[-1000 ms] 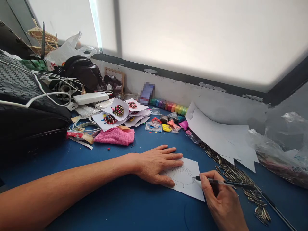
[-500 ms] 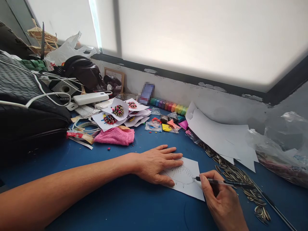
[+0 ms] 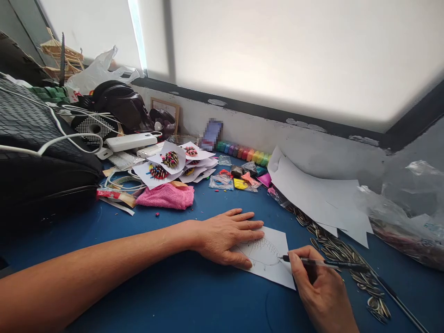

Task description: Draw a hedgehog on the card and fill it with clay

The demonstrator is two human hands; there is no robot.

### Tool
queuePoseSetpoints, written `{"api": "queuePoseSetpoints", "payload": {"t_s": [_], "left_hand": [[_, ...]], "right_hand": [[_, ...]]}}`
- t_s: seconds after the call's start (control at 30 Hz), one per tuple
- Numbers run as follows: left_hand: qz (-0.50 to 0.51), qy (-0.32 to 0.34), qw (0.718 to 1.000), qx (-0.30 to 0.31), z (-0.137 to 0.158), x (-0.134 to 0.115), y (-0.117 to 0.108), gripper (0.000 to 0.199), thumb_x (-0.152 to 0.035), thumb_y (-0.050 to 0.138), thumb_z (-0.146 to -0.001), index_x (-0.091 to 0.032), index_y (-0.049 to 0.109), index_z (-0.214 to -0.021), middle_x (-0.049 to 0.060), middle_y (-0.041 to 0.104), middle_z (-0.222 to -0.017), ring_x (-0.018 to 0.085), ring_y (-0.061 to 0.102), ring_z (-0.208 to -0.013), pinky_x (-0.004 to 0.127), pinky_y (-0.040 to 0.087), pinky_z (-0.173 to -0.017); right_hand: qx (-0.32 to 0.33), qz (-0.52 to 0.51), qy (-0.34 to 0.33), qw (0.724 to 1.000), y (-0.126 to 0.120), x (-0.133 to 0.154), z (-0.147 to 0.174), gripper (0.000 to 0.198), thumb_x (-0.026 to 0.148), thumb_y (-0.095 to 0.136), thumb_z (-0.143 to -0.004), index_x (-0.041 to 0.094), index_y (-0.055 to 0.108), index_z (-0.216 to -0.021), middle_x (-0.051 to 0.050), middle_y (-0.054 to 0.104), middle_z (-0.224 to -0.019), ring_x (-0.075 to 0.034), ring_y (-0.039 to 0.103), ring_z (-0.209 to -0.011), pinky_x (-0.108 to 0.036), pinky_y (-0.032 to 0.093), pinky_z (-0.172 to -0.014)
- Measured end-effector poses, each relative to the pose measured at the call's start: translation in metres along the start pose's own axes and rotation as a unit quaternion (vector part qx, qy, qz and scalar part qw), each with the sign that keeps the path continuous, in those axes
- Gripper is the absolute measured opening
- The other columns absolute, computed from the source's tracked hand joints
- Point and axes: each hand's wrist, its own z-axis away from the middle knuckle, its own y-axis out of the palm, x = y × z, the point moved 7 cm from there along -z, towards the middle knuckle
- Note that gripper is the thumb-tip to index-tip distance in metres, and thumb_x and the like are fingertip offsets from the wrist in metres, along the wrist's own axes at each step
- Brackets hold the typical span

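A small white sheet of paper (image 3: 277,275) lies on the blue table (image 3: 166,282), bearing a line drawing of a rounded shape with rows of small marks inside and short legs below. Flat across its left part rests my left hand (image 3: 231,238), fingers spread, covering some of the drawing. My right hand (image 3: 321,289) grips a dark pen with a clear barrel (image 3: 314,262). The pen's tip is at the right edge of the drawn outline. Just beyond my right hand lie striped sunflower seeds (image 3: 333,247).
Larger white sheets (image 3: 312,192) and a clear plastic bag (image 3: 409,222) lie at the right. Further back are clay packets (image 3: 241,184), a pink cloth (image 3: 164,195) and papers with colourful seed figures (image 3: 157,172). A black bag (image 3: 45,152) fills the left. A thin rod (image 3: 398,298) lies at right.
Almost nothing differs. The pen's tip has shifted very slightly at the right end of the outline; my left hand stays in place on the paper.
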Motion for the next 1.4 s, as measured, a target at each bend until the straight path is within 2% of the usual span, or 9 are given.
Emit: {"api": "queuePoseSetpoints", "payload": {"t_s": [0.13, 0.57, 1.4], "left_hand": [[0.003, -0.001, 1.0, -0.001, 0.0001, 0.0003, -0.0002, 0.073, -0.058, 0.044, -0.091, -0.018, 0.029, -0.15, 0.008, 0.022, -0.157, 0.029, 0.01, -0.148, 0.05, 0.005, -0.119], [0.005, 0.002, 1.0, -0.006, 0.0, 0.0008, -0.0002, 0.072, -0.058, 0.045, -0.091, -0.02, 0.029, -0.15, 0.008, 0.023, -0.157, 0.03, 0.011, -0.147, 0.051, 0.006, -0.119], [0.013, 0.003, 1.0, -0.005, 0.0008, 0.0017, 0.0004, 0.073, -0.059, 0.043, -0.091, -0.02, 0.028, -0.15, 0.008, 0.022, -0.157, 0.029, 0.009, -0.148, 0.051, 0.005, -0.119]], "right_hand": [[0.008, 0.004, 0.004, 1.0, 0.0013, -0.0021, 0.0007, 0.037, 0.049, 0.041, -0.088, 0.024, 0.055, -0.065, 0.006, 0.041, -0.042, -0.01, 0.041, -0.032, -0.02, 0.032, -0.031], [0.028, 0.012, 0.011, 0.999, 0.0028, -0.0055, 0.0028, 0.039, 0.051, 0.039, -0.09, 0.024, 0.054, -0.067, 0.004, 0.048, -0.046, -0.012, 0.046, -0.036, -0.021, 0.035, -0.035], [0.032, -0.013, 0.024, 0.999, 0.0043, -0.0097, 0.0027, 0.036, 0.05, 0.043, -0.088, 0.024, 0.054, -0.065, 0.005, 0.042, -0.043, -0.011, 0.041, -0.035, -0.021, 0.033, -0.034]]}}
